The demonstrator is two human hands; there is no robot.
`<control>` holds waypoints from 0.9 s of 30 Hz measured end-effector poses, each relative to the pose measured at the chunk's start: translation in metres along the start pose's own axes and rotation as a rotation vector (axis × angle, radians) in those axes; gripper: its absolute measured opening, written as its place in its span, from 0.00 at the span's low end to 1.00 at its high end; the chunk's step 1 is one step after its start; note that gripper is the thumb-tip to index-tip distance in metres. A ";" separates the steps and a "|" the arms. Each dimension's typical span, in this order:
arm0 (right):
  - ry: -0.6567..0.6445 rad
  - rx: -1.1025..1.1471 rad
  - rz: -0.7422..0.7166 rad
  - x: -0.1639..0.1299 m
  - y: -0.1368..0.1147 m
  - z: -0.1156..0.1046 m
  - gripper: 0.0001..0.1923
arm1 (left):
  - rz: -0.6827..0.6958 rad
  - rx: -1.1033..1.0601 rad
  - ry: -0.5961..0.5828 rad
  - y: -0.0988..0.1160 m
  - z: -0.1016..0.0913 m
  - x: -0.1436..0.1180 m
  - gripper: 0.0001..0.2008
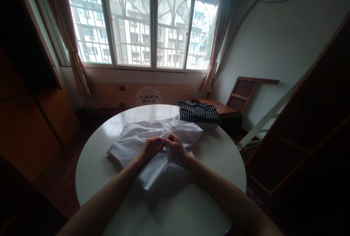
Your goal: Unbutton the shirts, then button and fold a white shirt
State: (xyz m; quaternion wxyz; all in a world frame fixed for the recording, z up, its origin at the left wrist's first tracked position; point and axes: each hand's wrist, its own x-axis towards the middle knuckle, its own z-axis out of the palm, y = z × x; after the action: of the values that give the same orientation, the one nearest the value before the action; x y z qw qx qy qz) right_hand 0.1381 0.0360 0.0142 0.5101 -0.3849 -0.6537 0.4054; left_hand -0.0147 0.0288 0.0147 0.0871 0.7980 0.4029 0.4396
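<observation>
A white shirt (131, 139) lies spread and partly folded on the round white table (93, 163). My left hand (151, 147) and my right hand (175, 146) rest side by side on the middle of the shirt. The fingertips of both pinch the fabric where they meet, near the shirt's front seam. Both forearms reach in from the bottom edge of the head view.
A folded dark striped garment (197, 111) sits at the table's far right edge. Behind the table are a barred window (142, 24) with curtains, a cardboard box (142, 95) and a low wooden desk (221, 107). Dark wooden furniture stands on both sides.
</observation>
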 end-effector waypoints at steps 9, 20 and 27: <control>0.012 0.018 0.017 0.003 0.001 0.002 0.10 | 0.077 0.129 0.005 -0.003 0.003 0.000 0.05; 0.045 0.018 0.008 0.003 -0.003 0.003 0.09 | 0.100 0.106 0.015 -0.002 0.000 0.001 0.05; 0.060 0.091 0.026 0.001 -0.017 0.002 0.10 | 0.088 0.104 0.019 0.009 -0.009 0.003 0.04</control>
State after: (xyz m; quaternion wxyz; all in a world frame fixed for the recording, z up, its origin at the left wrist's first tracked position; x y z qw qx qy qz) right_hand 0.1343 0.0303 0.0298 0.5411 -0.3818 -0.6138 0.4297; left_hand -0.0156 0.0231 0.0260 0.0226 0.8141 0.3906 0.4292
